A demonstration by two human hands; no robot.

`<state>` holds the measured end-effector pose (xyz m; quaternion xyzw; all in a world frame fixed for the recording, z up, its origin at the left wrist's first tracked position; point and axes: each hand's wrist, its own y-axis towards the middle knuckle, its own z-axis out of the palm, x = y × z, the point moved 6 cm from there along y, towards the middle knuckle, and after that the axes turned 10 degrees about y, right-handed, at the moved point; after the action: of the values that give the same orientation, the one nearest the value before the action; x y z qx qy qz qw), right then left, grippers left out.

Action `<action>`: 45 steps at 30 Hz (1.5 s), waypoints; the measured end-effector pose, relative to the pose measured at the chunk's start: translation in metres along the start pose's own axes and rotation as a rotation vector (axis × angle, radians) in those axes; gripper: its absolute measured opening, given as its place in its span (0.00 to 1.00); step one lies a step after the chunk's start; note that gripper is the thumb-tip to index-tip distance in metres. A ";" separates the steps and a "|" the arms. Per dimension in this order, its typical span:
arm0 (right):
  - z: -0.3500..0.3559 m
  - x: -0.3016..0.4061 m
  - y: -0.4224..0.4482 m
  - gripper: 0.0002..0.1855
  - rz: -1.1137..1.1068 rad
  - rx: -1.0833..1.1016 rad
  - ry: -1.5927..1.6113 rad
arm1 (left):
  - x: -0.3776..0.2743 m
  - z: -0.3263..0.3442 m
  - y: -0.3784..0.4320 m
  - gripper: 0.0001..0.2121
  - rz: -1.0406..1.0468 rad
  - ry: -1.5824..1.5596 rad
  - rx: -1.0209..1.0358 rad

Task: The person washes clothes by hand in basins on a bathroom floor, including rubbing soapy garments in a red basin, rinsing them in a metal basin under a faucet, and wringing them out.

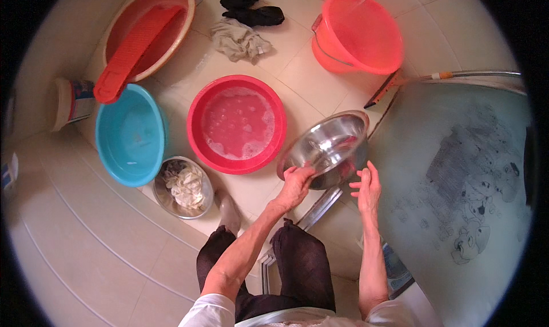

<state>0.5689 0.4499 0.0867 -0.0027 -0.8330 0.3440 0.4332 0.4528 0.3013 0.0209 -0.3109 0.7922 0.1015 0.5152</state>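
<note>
My left hand (298, 183) grips the near-left rim of a shiny stainless steel basin (330, 144), which is tilted on its side. No cloth shows inside it. To the right of the basin, my right hand (368, 185) is raised with its fingers apart, close to the outer wall but seemingly not holding it. A red plastic basin (193, 127) of sudsy water sits on the tiled floor left of the steel one. By my foot, a smaller steel bowl (161, 198) contains crumpled pale and dark cloth (186, 185).
A turquoise basin (128, 134) stands at left beside a white tub (73, 102). Behind it, a red washboard (141, 48) leans in an oval basin (182, 39). Dark and grey garments (240, 39) lie at the back, near a red bucket (328, 54) and a squeegee (381, 91). Frosted glass (411, 155) borders the right.
</note>
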 end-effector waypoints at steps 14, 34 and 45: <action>0.132 -0.078 0.009 0.17 -0.180 0.377 -0.012 | 0.179 0.039 0.015 0.11 -0.531 -1.227 -0.089; 0.294 -0.034 0.015 0.17 -1.207 0.734 -0.649 | 0.259 -0.034 -0.032 0.18 -0.488 -0.375 -0.285; 0.510 -0.054 -0.073 0.28 -1.348 1.026 -0.346 | 0.381 -0.268 -0.223 0.19 -0.571 -1.186 -1.320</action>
<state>0.2546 0.0863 -0.1075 0.7404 -0.4528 0.3428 0.3597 0.2789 -0.1504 -0.1582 -0.6213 0.0748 0.5431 0.5599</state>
